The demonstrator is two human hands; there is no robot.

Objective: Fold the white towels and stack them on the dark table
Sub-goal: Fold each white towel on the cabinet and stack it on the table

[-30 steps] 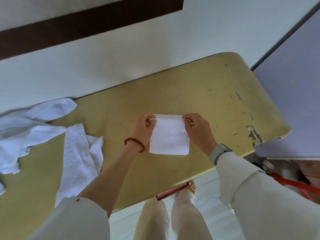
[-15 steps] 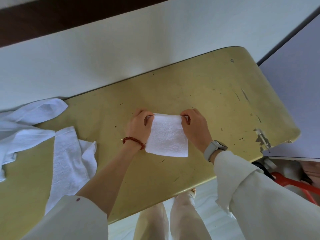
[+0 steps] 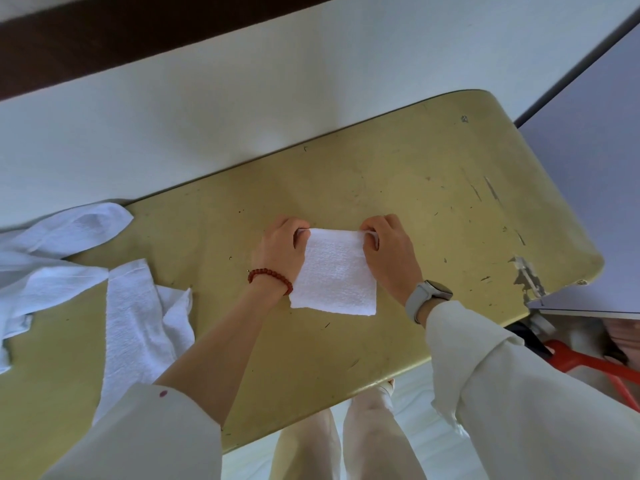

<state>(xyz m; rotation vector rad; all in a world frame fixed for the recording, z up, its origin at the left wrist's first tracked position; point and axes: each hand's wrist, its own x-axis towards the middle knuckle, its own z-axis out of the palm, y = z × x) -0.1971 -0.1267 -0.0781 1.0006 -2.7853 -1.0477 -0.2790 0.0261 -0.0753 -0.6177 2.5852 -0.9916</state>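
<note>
A small folded white towel (image 3: 335, 271) lies flat in the middle of the yellow table (image 3: 433, 209). My left hand (image 3: 281, 247) pinches its far left corner. My right hand (image 3: 389, 251) pinches its far right corner. Both hands have curled fingers and sit on the table at the towel's far edge. Unfolded white towels lie at the left: one long towel (image 3: 138, 327) near my left arm and a crumpled heap (image 3: 45, 258) beyond it at the table's left end.
A white wall runs behind the table, with a dark band (image 3: 104, 39) above it. A grey surface (image 3: 595, 202) adjoins the table's right end. A red stool (image 3: 595, 365) stands below it. The table's right corner (image 3: 526, 275) is chipped.
The folded towel has come down from hanging in my hands to lying flat on the table. Both hands still pinch its far corners. The camera has tilted a little.
</note>
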